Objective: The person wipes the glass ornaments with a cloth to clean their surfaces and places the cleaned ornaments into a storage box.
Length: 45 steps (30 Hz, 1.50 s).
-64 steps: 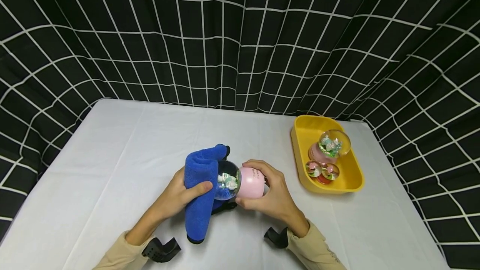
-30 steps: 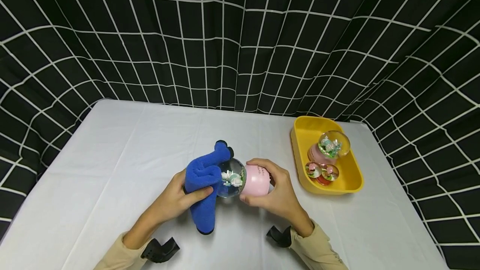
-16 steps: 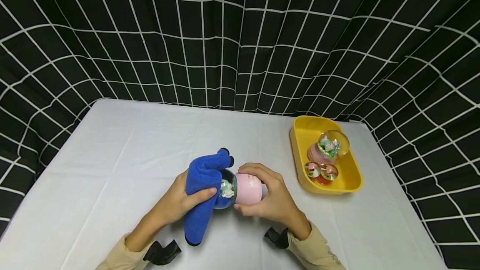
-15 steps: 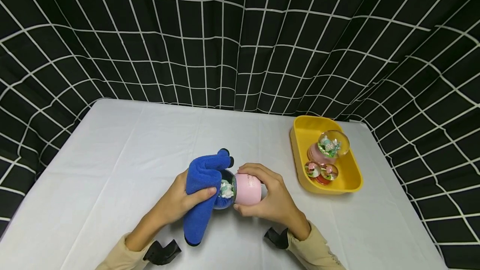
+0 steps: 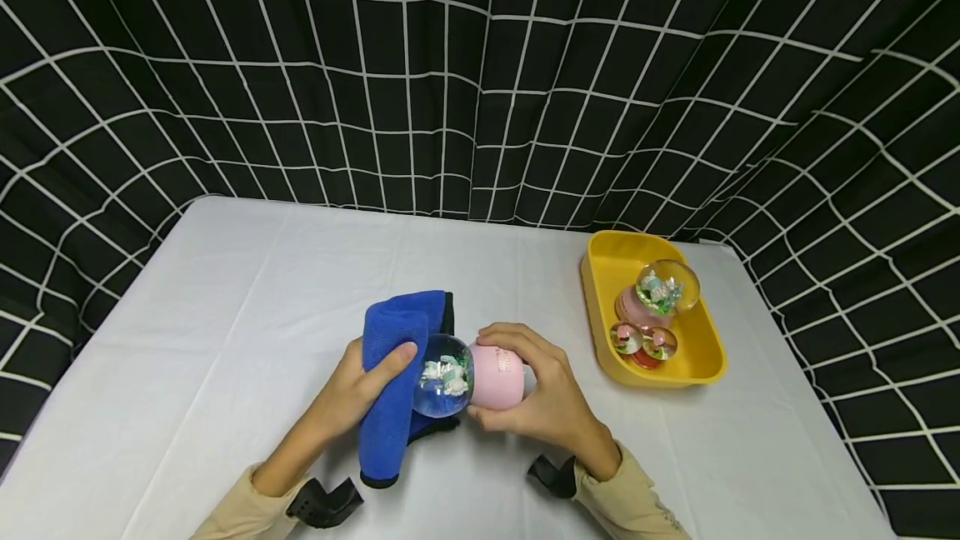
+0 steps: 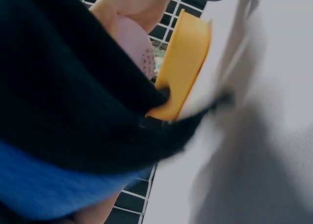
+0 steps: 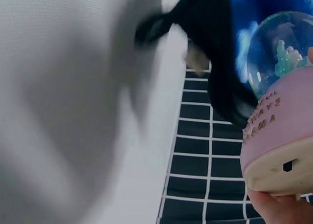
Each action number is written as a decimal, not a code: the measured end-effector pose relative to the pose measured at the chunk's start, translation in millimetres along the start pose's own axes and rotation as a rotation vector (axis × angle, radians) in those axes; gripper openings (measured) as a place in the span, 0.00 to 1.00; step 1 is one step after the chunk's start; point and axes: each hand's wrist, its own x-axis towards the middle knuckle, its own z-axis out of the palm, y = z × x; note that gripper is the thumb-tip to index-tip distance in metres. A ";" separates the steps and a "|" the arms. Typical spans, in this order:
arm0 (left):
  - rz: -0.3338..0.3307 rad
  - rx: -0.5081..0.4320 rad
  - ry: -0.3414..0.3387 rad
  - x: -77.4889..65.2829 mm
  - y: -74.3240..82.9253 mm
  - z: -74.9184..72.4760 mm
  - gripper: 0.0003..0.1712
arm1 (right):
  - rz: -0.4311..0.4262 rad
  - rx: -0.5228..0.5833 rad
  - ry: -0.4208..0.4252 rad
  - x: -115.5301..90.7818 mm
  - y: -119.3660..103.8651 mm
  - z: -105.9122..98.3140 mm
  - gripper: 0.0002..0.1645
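Observation:
My right hand (image 5: pixel 536 377) grips the pink base of a snow globe (image 5: pixel 444 377), which lies on its side with the clear dome toward the left. Small white and teal figures show inside the dome. My left hand (image 5: pixel 360 382) holds a folded blue cloth (image 5: pixel 393 332) with black edging, thumb on top, against the end of the dome. Raised lettering and a pale underside with a small hole show on the pink base (image 7: pixel 281 121) in the right wrist view. Dark cloth (image 6: pixel 73 101) fills much of the left wrist view and hides the left fingers.
At the right of the white table (image 5: pixel 247 290) stands a yellow tray (image 5: pixel 705 365). In it are a larger snow globe (image 5: pixel 660 290) with a pink base and two small globes (image 5: pixel 626 338) on red bases. A black grid-patterned curtain (image 5: pixel 450 107) surrounds the table's back and sides.
My left hand and the cloth have shifted slightly left, and the cloth has opened out, baring more of the dome. My right hand keeps its grip on the base, almost still since half a second ago.

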 end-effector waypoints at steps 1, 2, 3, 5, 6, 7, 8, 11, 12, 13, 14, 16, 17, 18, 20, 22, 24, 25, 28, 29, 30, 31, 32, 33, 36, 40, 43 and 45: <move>-0.005 -0.004 -0.034 -0.2 -0.6 -0.3 0.18 | 0.001 -0.002 0.004 -0.1 0.0 -0.4 0.42; -0.003 -0.008 -0.065 -0.4 -1.2 -0.6 0.19 | 0.004 -0.004 0.007 -0.2 0.1 -0.8 0.42; 0.004 -0.010 -0.093 -0.4 -1.8 -0.6 0.20 | 0.007 -0.007 0.011 -0.1 0.3 -1.1 0.42; 0.026 -0.017 -0.130 -0.4 -2.5 -0.2 0.20 | 0.010 -0.013 0.021 0.1 1.0 -1.9 0.42; 0.045 -0.019 -0.142 -0.3 -2.7 0.4 0.20 | 0.014 -0.019 0.027 0.2 1.5 -2.3 0.42; 0.066 -0.018 -0.154 -0.2 -2.6 1.2 0.20 | 0.023 -0.021 0.034 0.4 2.0 -2.7 0.42; 0.092 -0.013 -0.161 -0.1 -2.4 2.2 0.20 | 0.034 -0.023 0.039 0.3 2.6 -3.2 0.42; 0.148 0.010 -0.176 -0.1 -1.3 5.6 0.27 | 0.077 -0.020 0.058 -0.1 4.5 -4.9 0.42; 0.170 0.024 -0.181 0.3 -0.8 6.6 0.32 | 0.088 -0.017 0.062 -0.2 5.2 -5.3 0.42; 0.189 0.046 -0.181 0.5 0.0 7.4 0.36 | 0.099 -0.010 0.063 -0.4 5.9 -5.8 0.42; 0.202 0.072 -0.178 0.6 1.0 8.1 0.41 | 0.106 -0.007 0.062 -0.6 6.5 -6.0 0.41; 0.231 0.148 -0.167 0.9 3.2 9.2 0.46 | 0.110 -0.005 0.052 -0.7 7.5 -6.1 0.41; 0.239 0.185 -0.161 0.8 4.6 9.6 0.48 | 0.105 -0.006 0.045 -0.9 7.9 -5.8 0.41; 0.245 0.221 -0.155 0.7 5.8 9.9 0.49 | 0.101 -0.008 0.039 -1.0 8.4 -5.3 0.41; 0.235 0.277 -0.145 0.6 8.0 10.6 0.49 | 0.094 -0.014 0.026 -1.6 8.5 -4.5 0.41; 0.212 0.292 -0.142 1.0 8.5 10.8 0.50 | 0.075 -0.022 0.019 -2.3 8.3 -3.3 0.41; 0.180 0.286 -0.134 1.5 7.2 10.3 0.50 | 0.051 -0.037 0.017 -3.0 8.1 -2.3 0.41; 0.161 0.271 -0.134 2.0 6.1 10.1 0.50 | 0.041 -0.044 0.015 -3.2 7.9 -2.0 0.41; 0.129 0.224 -0.130 3.8 2.2 9.0 0.48 | 0.009 -0.061 0.011 -3.5 7.4 -1.8 0.41; 0.128 0.213 -0.130 4.2 1.4 8.9 0.47 | 0.003 -0.065 0.009 -3.6 7.2 -2.0 0.41; 0.133 0.202 -0.132 4.6 1.2 9.1 0.45 | 0.000 -0.066 0.006 -3.5 6.8 -2.3 0.41; 0.133 0.187 -0.135 5.2 1.2 9.4 0.44 | -0.004 -0.067 0.004 -3.3 6.1 -2.7 0.41; 0.141 0.176 -0.130 5.4 1.3 9.6 0.42 | -0.010 -0.068 0.004 -3.0 5.5 -3.0 0.41; 0.148 0.166 -0.123 5.1 1.7 9.9 0.40 | -0.014 -0.069 0.002 -2.7 4.5 -3.2 0.41; 0.143 0.130 -0.074 4.0 3.1 9.8 0.33 | -0.026 -0.071 -0.005 -1.5 1.3 -3.6 0.41; 0.089 0.097 0.000 1.1 3.8 7.3 0.23 | -0.036 -0.066 -0.014 -1.1 -3.0 -3.3 0.40; 0.054 0.062 -0.011 -0.6 3.4 5.7 0.21 | -0.038 -0.059 -0.015 -0.9 -5.6 -3.5 0.40; 0.039 0.018 -0.052 -1.7 2.7 5.1 0.21 | -0.043 -0.054 -0.011 -0.8 -7.1 -3.8 0.40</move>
